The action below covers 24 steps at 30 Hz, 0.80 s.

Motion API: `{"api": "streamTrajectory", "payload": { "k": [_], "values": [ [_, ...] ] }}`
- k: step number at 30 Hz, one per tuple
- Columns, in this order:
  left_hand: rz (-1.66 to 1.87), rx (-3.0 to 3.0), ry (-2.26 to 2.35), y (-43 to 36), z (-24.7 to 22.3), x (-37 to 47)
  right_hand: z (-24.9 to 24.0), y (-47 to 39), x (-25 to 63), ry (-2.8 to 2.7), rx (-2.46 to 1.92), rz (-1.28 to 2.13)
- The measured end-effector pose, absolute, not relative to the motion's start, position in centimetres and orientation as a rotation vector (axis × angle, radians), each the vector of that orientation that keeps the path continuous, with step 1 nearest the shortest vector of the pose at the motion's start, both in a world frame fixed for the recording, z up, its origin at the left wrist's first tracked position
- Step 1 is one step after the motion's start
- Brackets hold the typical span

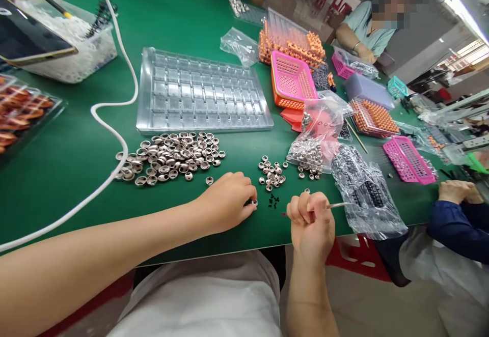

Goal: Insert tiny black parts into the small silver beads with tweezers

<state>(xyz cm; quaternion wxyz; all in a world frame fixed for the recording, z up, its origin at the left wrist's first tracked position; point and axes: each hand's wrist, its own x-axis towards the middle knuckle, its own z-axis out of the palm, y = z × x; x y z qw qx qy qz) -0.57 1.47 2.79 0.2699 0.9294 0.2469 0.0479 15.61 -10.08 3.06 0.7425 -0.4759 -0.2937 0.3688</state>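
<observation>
My left hand [229, 199] rests low over the green table, its thumb and fingers closed on a small silver ring [254, 202]. To the right, my right hand [312, 220] is closed round a thin stick [338, 205], whose dark red end shows left of the fist. Between the hands lie tiny black pieces [273, 201], with a small group of silver rings [272, 173] behind them. A large pile of bigger silver rings [171, 156] spreads behind my left hand. Beyond that pile sits a clear compartment tray [206, 92] with no parts visible in it.
A white cable [114, 138] curves across the left side. Pink baskets [294, 77], a plastic bag of silver rings [311, 148] and a clear bag with black parts [367, 189] lie to the right. A person [367, 31] sits across; another person's hands [460, 192] rest at the right edge.
</observation>
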Motion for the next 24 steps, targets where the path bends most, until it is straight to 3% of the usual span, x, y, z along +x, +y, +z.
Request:
{"api": "streamTrajectory", "payload": {
  "k": [6,9,14,24],
  "values": [
    [-0.211,2.924,0.956,4.3,5.8,-4.9,1.8,-12.7,18.1,-0.703,-1.338,0.815],
    [-0.121,2.950,0.997,4.2,6.5,-5.1,1.0,-13.3,18.9,-0.677,-1.389,0.760],
    [-0.025,2.802,0.638,2.3,5.5,-0.4,-0.2,-12.6,18.7,-0.663,-1.427,0.687],
    [0.169,2.642,0.647,3.0,1.6,3.6,-1.6,-12.5,18.1,-0.729,-1.371,0.542]
  ]
}}
